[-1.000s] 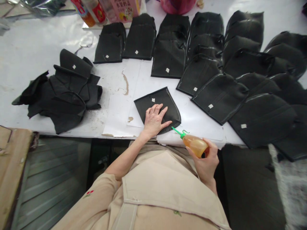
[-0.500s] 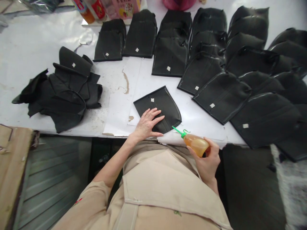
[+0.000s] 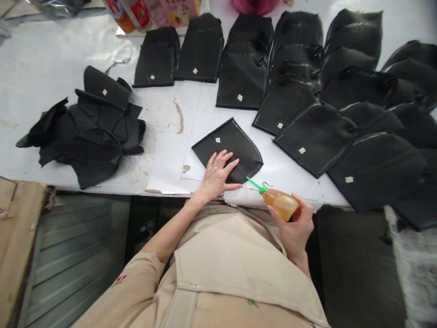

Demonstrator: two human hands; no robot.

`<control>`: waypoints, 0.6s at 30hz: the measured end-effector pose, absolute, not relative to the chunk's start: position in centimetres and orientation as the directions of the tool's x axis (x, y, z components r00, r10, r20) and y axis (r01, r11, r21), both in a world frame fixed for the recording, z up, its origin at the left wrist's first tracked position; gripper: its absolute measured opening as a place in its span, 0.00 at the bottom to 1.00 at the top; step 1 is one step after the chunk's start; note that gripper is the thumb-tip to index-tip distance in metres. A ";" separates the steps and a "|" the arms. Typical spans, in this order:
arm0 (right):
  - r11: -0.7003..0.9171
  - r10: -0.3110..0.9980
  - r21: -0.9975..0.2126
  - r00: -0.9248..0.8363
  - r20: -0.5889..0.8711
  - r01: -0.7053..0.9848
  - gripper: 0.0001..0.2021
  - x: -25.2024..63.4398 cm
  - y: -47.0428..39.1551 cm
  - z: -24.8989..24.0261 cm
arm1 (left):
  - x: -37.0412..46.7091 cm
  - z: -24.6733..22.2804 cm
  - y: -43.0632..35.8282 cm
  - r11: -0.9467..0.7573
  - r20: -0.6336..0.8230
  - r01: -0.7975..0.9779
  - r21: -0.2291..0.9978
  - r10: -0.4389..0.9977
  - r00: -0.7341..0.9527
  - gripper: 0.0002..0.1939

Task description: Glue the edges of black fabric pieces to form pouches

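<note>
A black leather-like panel (image 3: 235, 141) with one curved edge and a small white sticker lies flat near the table's front edge. Spread over its lower left part is my left hand (image 3: 218, 175), open, with the fingers stretched and nothing gripped. My right hand (image 3: 296, 230) is wrapped round a squeeze bottle (image 3: 280, 204) of amber liquid. The bottle's thin green nozzle (image 3: 253, 183) points left, its tip at the panel's lower right edge. A pale shiny line runs along the panel's curved edge.
Overlapping black panels (image 3: 314, 136) cover the right and back of the white table (image 3: 164, 159). To the left is a heap of loose black pieces (image 3: 92, 132). Drink bottles (image 3: 136, 13) and a pink box (image 3: 180, 12) stand at the back; a wooden edge (image 3: 20, 237) is at the lower left.
My left hand and the panel under it have shifted slightly right, and the panel has turned a little. The squeeze bottle has barely moved; its nozzle tip now meets the panel's edge.
</note>
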State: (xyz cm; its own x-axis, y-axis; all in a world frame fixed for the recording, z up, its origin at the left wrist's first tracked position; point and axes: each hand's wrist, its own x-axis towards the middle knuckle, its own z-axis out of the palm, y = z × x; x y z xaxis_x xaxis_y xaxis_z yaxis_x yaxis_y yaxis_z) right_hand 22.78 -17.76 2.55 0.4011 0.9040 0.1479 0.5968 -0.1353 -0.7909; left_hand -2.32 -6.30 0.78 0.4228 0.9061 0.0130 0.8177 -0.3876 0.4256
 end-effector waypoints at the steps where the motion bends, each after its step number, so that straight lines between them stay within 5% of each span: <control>1: -0.130 0.906 -0.792 0.396 0.150 0.596 0.35 22.8 -17.7 2.5 | -2.1 0.7 -6.3 -0.383 0.015 0.821 0.424 0.909 0.416 0.41; 18: -0.075 0.933 -0.787 0.321 0.161 0.613 0.34 22.4 -18.3 2.0 | -6.8 0.7 -4.3 -0.454 0.010 0.553 0.698 0.779 0.626 0.37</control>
